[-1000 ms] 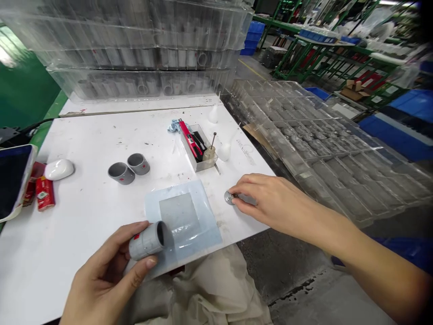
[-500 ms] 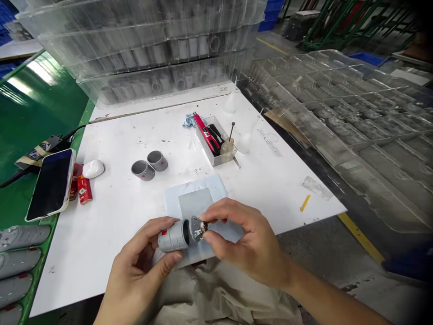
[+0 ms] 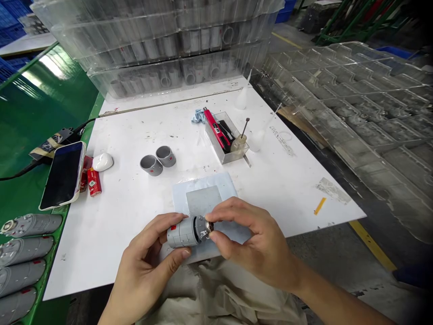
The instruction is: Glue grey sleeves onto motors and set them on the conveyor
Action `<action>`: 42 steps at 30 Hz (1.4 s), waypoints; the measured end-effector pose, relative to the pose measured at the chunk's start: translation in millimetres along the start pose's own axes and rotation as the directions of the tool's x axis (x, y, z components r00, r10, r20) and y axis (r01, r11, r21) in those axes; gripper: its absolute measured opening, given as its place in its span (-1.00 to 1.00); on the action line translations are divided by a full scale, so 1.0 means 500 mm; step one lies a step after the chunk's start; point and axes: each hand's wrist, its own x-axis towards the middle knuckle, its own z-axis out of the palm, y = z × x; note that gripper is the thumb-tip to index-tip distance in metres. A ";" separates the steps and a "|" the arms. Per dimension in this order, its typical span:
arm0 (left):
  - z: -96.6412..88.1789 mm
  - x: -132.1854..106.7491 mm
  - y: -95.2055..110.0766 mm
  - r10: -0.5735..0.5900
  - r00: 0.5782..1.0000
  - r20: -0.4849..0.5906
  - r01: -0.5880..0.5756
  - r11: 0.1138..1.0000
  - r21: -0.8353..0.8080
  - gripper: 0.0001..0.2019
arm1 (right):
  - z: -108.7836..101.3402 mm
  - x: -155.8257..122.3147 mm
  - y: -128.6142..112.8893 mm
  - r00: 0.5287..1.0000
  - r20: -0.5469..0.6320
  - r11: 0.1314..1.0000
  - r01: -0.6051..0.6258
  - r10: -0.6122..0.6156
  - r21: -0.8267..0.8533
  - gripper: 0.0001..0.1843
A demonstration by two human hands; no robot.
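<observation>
A gray tube lay on its side in the air above the near part of a pale blue pad, with a gray cap at its right-hand mouth; how far in the cap sat was hard to tell. The left hand was curled around the tube, thumb below and fingers above, while the right hand was pinched nearly closed, thumb and fingertips on the cap's dark metal knob. A gray square lay on the pad, and the pad on a white counter. Beyond it stood two short gray rings, side by side. Farther right, a clear box held a red-and-black tool and a small jar. A phone, a white case and a red packet lay at the left. More gray cylinders were lined up past the counter's left edge, and stacked clear trays stood at the back.
</observation>
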 end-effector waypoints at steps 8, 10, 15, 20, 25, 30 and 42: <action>-0.008 -0.002 -0.004 0.020 1.000 0.016 -0.021 0.999 0.026 -0.58 | -0.001 0.004 -0.005 1.000 0.017 1.000 -0.009 0.009 0.019 -0.71; -0.006 -0.004 -0.002 0.018 1.000 0.004 -0.018 1.000 0.024 -0.59 | 0.000 0.005 -0.007 1.000 0.019 1.000 -0.015 0.014 0.020 -0.72; 0.011 -0.006 0.008 -0.050 0.993 -0.103 0.048 0.999 -0.026 -0.63 | 0.001 0.005 -0.009 0.999 0.025 0.999 -0.024 0.023 0.029 -0.71; 0.017 -0.007 0.014 -0.059 0.991 -0.116 0.056 0.998 -0.028 -0.65 | -0.003 0.003 -0.005 0.998 0.052 0.998 -0.050 0.048 0.044 -0.72; 0.014 -0.007 0.012 -0.064 0.991 -0.120 0.059 0.997 -0.043 -0.65 | -0.006 0.003 -0.005 0.994 0.081 0.996 -0.076 0.072 0.045 -0.78; 0.013 -0.006 0.010 -0.060 0.990 -0.131 0.055 0.998 -0.038 -0.67 | -0.006 -0.010 -0.007 0.991 0.074 0.993 -0.114 0.112 0.019 -0.88; 0.015 -0.009 0.009 -0.057 0.992 -0.113 0.052 0.997 -0.051 -0.65 | 0.008 -0.012 -0.006 0.996 -0.034 0.996 0.082 -0.084 -0.038 -0.79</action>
